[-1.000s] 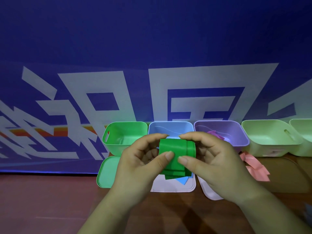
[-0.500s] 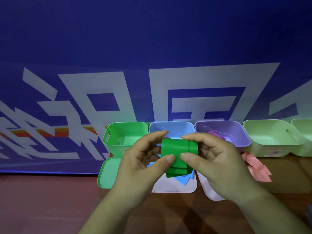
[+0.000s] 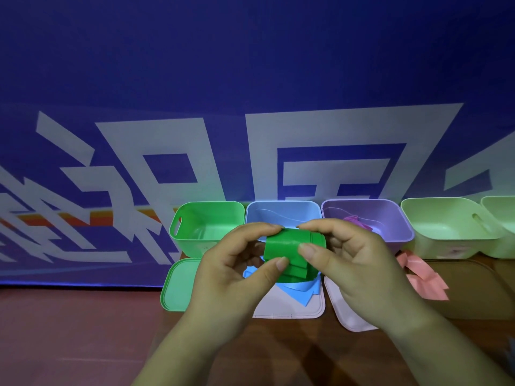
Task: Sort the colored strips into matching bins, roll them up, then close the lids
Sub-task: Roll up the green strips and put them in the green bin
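Note:
Both hands hold a green strip [image 3: 281, 247], partly rolled, in the air in front of the bins. My left hand [image 3: 234, 271] pinches its left side between thumb and fingers. My right hand [image 3: 354, 263] pinches the roll's right side the same way. Behind stand a green bin [image 3: 206, 215], a blue bin [image 3: 281, 211] and a purple bin [image 3: 390, 215] with a pink-purple strip [image 3: 355, 220] inside. A blue strip [image 3: 299, 292] lies on the white lid [image 3: 295, 309] below my hands. A pink strip [image 3: 423, 280] lies on the table at right.
A green lid [image 3: 178, 285] lies in front of the green bin and another white lid [image 3: 345, 313] under my right wrist. Two pale green bins [image 3: 446, 221] stand at far right. A blue printed backdrop [image 3: 250, 107] rises right behind the bins.
The green strip has been rolled further: the loose tail hanging below the roll is shorter now. Both hands stay in about the same place.

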`<state>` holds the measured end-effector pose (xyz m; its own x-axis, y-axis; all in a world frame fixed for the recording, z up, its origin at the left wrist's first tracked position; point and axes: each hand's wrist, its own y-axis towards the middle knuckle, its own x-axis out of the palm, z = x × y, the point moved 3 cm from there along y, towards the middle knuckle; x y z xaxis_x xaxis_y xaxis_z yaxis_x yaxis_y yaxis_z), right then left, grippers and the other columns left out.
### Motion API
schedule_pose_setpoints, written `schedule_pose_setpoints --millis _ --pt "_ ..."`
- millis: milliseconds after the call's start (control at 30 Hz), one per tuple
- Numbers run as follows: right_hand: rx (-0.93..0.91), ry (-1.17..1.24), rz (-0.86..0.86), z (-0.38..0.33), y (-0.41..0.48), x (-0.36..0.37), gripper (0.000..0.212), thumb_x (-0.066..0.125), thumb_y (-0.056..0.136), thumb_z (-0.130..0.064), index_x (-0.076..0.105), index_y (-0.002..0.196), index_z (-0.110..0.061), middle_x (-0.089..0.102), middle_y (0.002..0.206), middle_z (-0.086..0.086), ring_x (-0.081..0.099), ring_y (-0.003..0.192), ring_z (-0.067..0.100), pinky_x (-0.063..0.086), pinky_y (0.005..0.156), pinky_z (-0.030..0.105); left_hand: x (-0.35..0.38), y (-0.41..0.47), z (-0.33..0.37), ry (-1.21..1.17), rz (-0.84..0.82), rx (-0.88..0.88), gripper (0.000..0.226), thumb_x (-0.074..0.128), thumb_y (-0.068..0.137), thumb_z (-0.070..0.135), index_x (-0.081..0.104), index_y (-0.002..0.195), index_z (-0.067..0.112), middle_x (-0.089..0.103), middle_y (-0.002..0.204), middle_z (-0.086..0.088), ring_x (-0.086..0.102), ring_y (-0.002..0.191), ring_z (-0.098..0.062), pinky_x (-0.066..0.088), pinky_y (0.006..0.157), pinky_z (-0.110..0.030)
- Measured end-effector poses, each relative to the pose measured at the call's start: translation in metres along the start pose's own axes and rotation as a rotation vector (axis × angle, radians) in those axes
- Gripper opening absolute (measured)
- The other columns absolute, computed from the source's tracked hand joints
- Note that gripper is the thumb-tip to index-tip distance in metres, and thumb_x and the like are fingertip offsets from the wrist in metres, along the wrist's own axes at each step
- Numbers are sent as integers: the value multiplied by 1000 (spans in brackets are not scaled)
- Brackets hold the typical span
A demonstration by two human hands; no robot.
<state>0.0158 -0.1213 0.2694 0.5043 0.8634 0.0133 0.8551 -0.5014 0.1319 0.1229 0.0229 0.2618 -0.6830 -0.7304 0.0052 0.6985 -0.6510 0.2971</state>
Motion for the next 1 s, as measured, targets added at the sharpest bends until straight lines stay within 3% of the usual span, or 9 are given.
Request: schedule_pose_setpoints --millis 133,267,400,567,733,800,900,1000 --pt "-41 -16 -16 -2 -3 1 34 75 74 -22 71 105 -36 75 98 6 73 91 27 59 83 47 0 -1 -1 -31 26 -44 37 79 70 26 73 106 27 72 96 -10 65 89 -37 57 81 -51" --pt "-194 -173 -10 -5 -4 2 37 77 76 -24 70 107 -44 69 113 -7 69 104 20 58 85 33 1 0 1 -135 44 -99 31 74 74 8 73 103 18 72 90 -17 66 80 -26 58 73 -32" --pt "-238 -205 23 -5 -2 4 31 73 75 -34 71 104 -45 68 111 -11 67 106 17 58 85 31 0 1 2 -140 41 -118 32 70 75 8 73 105 21 68 90 -23 62 80 -25 56 72 -32" --pt "-85 -66 21 0 0 9 28 84 73 -25 75 99 -32 76 96 3 74 88 26 60 81 41 -4 2 -1 -109 26 -91 36 69 79 10 72 111 27 72 98 -9 66 89 -18 57 77 -31" --pt "1 57 36 1 5 14 29 74 67 -18 75 95 -19 77 89 9 75 82 25 59 74 28 -16 1 -2 17 3 28 32 73 81 22 72 112 28 65 125 -5 61 116 -27 53 94 -40" --pt "16 77 46 2 8 17 28 73 67 -16 74 95 -16 76 92 10 75 82 24 58 71 24 -20 1 -3 33 -19 34 31 72 79 24 73 110 28 65 124 -3 59 120 -27 53 94 -35" --pt "64 120 49 8 11 22 26 72 68 -18 76 94 -16 75 93 12 75 81 28 59 67 28 -27 2 -6 46 -34 18 32 74 78 23 73 109 26 67 119 -2 61 117 -23 51 89 -24" --pt "98 121 59 16 15 29 28 73 68 -22 76 95 -18 75 92 11 74 82 31 60 68 34 -35 4 -11 41 -13 3 31 76 76 22 74 106 23 68 113 -6 64 104 -24 54 83 -30"
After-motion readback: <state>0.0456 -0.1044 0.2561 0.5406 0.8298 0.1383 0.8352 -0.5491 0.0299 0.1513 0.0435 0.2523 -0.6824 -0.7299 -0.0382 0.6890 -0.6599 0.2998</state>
